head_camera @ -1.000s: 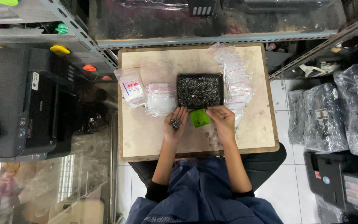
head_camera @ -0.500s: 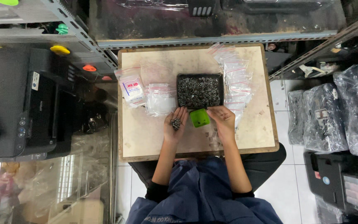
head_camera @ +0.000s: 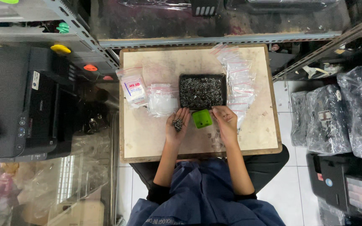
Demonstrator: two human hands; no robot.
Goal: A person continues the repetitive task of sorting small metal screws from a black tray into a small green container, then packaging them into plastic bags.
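Small wooden table (head_camera: 147,138) carries a black tray (head_camera: 202,91) full of dark screws, clear zip bags (head_camera: 239,83) just right of it. Left hand (head_camera: 177,123) lies palm up, open, cupping a small pile of screws (head_camera: 177,124). Right hand (head_camera: 226,122) rests beside a green cup (head_camera: 202,119); grip unclear.

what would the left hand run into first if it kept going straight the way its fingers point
The left hand lies palm up with a few small dark screws in it, fingers aimed up the table. Straight ahead it would probably meet the near edge of the black tray of screws first, though height is hard to judge.
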